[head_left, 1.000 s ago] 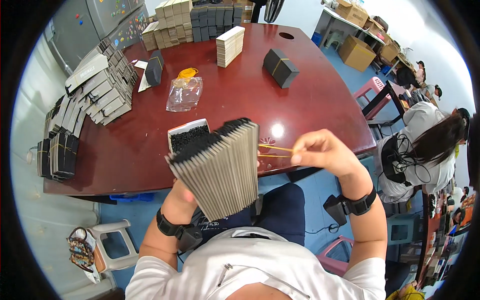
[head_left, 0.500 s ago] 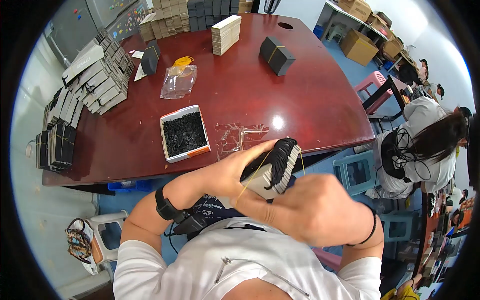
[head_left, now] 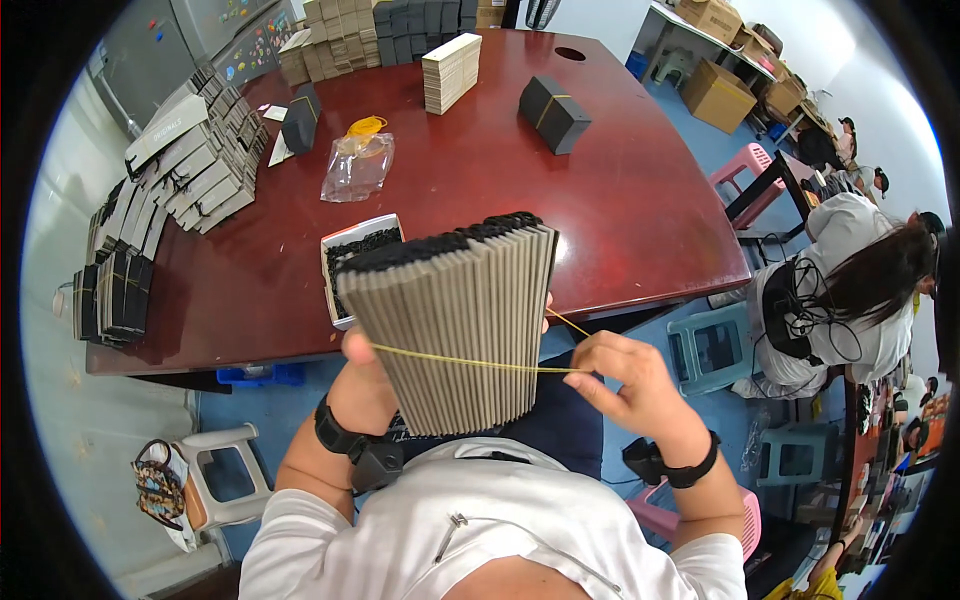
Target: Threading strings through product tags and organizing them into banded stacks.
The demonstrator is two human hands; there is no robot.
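Observation:
My left hand [head_left: 365, 385] grips a thick fanned bundle of flat grey cardboard pieces [head_left: 455, 325] from behind, holding it upright in front of my chest. A yellow rubber band [head_left: 470, 363] runs across the bundle's lower half. My right hand [head_left: 630, 385] pinches the band's right end and stretches it away from the bundle. Behind the bundle, a small white tray of black pieces [head_left: 352, 248] sits near the front edge of the dark red table [head_left: 620, 200].
On the table lie a clear plastic bag with yellow bands [head_left: 358, 160], a black bundle [head_left: 553, 112], a pale stack [head_left: 451, 72] and rows of flat boxes [head_left: 190, 165] at left. A seated person [head_left: 850, 290] is at right. Stools [head_left: 715, 345] stand below.
The bundle has been raised and turned so its flat grey face fans toward me. The yellow band now lies across it, and my right hand has moved out to the right, pulling the band.

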